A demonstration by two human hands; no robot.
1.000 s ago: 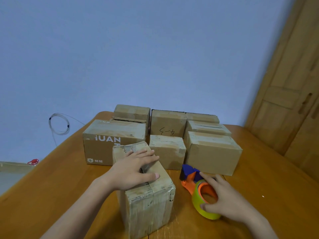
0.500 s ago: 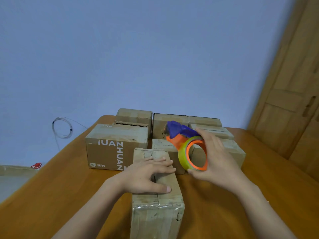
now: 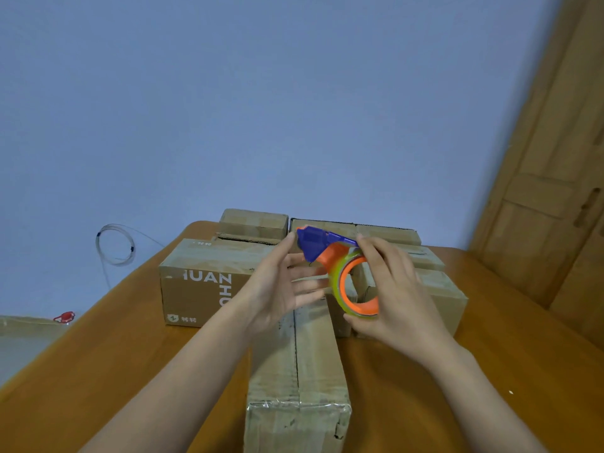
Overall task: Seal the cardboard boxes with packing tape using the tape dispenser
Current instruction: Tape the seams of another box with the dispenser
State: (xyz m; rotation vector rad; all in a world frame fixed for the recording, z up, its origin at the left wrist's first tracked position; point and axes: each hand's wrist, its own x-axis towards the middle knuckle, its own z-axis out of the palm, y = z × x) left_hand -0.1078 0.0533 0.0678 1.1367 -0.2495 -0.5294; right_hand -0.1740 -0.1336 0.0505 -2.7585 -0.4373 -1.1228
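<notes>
Fingers (image 3: 385, 266) of the right hand (image 3: 392, 289) curl round the tape roll (image 3: 351, 289). The left hand (image 3: 277, 289) is spread open beside it. The roll looks light and hard, best held by its ring.

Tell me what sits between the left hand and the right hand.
In the head view, the tape dispenser is between them: the right hand holds its tape roll, while the open left hand is beside its blue head.
</notes>
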